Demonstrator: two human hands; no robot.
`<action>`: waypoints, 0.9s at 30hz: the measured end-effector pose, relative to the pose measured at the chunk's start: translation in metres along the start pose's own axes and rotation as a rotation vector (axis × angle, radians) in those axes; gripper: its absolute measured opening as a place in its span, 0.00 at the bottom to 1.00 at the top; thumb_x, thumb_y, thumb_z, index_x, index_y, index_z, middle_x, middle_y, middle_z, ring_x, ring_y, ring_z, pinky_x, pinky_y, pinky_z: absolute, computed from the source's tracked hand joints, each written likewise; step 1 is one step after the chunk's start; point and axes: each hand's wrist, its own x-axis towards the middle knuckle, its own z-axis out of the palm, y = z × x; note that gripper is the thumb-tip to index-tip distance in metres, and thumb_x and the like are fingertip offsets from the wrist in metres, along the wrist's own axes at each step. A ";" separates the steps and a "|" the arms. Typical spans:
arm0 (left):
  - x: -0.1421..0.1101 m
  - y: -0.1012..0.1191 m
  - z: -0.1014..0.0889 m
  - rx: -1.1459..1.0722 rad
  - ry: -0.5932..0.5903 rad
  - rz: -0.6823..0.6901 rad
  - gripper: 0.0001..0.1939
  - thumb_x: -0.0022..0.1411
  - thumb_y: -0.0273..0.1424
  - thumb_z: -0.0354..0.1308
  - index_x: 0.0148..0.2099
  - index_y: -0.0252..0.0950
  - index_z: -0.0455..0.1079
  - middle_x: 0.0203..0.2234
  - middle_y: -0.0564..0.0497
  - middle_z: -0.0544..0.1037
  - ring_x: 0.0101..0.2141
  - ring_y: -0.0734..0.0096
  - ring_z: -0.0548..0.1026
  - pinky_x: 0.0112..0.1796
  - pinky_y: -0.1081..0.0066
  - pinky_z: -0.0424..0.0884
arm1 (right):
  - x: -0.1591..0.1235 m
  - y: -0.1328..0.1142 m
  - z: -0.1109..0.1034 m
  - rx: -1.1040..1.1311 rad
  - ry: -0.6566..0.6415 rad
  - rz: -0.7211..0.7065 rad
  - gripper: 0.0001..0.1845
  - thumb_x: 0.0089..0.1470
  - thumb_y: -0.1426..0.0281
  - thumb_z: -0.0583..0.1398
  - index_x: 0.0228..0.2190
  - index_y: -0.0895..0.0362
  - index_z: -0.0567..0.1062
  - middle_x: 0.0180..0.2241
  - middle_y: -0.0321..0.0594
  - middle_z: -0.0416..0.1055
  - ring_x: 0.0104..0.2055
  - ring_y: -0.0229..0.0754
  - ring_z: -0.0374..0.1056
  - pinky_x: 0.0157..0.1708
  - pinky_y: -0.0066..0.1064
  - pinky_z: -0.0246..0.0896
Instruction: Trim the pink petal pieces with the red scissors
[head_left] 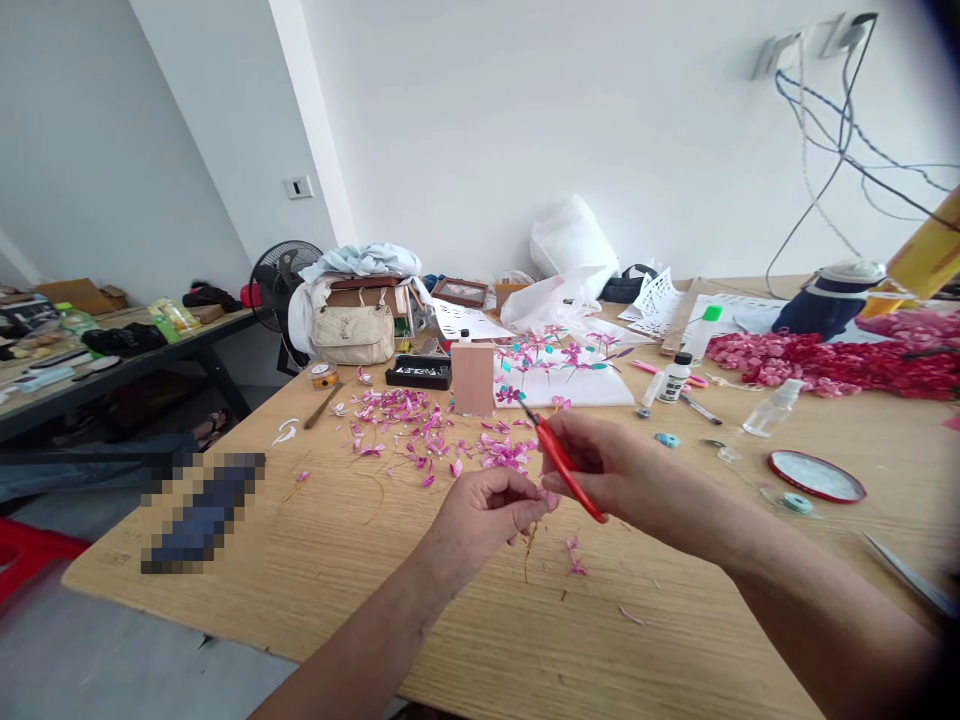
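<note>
My left hand (pixel 480 515) is closed in a pinch on a small pink flower (pixel 550 498) with a thin brown wire stem (pixel 530 555) hanging below the fingers. In my right hand (pixel 600 460) is a pair of red-handled scissors (pixel 562 465), its dark blades pointing up and away to the left. The right fingertips are close to the flower; whether they touch it I cannot tell. Many loose pink petals and small flowers (pixel 405 420) are spread over the wooden table (pixel 480 640) beyond my hands. A small pink piece (pixel 576 555) lies just right of the stem.
Finished-looking flower sprigs (pixel 551 350) stand behind a wooden block (pixel 473 378). Bottles (pixel 675 378), a spray bottle (pixel 772 410), a round red-rimmed lid (pixel 816 475) and metal tweezers (pixel 904 570) are at right. A beige bag (pixel 352 335) and black tray (pixel 418 372) sit at the back left.
</note>
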 end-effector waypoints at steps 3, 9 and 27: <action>-0.003 -0.001 -0.001 -0.130 0.040 0.022 0.10 0.46 0.35 0.65 0.27 0.33 0.71 0.18 0.54 0.69 0.19 0.81 0.63 0.22 0.76 0.56 | -0.011 0.010 0.011 0.164 0.166 0.068 0.12 0.51 0.59 0.56 0.26 0.54 0.63 0.21 0.31 0.57 0.23 0.36 0.53 0.20 0.27 0.50; -0.006 -0.006 0.006 -0.436 0.090 0.009 0.07 0.49 0.30 0.64 0.29 0.33 0.69 0.19 0.55 0.69 0.21 0.83 0.65 0.24 0.79 0.58 | -0.039 0.033 0.061 0.418 0.270 0.124 0.17 0.54 0.54 0.51 0.27 0.54 0.64 0.23 0.34 0.60 0.24 0.39 0.59 0.22 0.30 0.57; -0.013 -0.009 0.027 -0.697 0.131 0.056 0.05 0.51 0.29 0.63 0.31 0.35 0.69 0.24 0.55 0.69 0.24 0.82 0.66 0.28 0.78 0.61 | -0.054 0.026 0.089 0.247 0.305 0.005 0.19 0.57 0.56 0.48 0.20 0.54 0.62 0.16 0.31 0.59 0.18 0.36 0.57 0.17 0.25 0.51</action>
